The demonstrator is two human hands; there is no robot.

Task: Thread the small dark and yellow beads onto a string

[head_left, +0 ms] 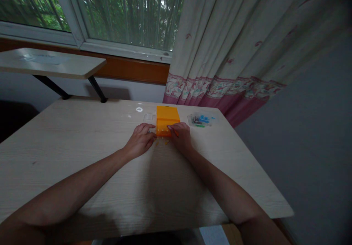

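An orange plastic box (166,117) stands on the light wooden table (82,157), far side, near the middle. My left hand (141,139) rests on the table at the box's left front corner, fingers curled, its fingertips by the box's lower edge. My right hand (180,135) is pressed to the box's front right, fingers curled and pinched around a thin orange piece I cannot make out. A few tiny orange bits (166,141) lie on the table between my hands.
A clear bag with blue and dark small parts (201,120) lies right of the box. A small white piece (149,117) sits left of it. Behind stand a second table (52,62), a window and a curtain (233,47). The table's right edge drops off.
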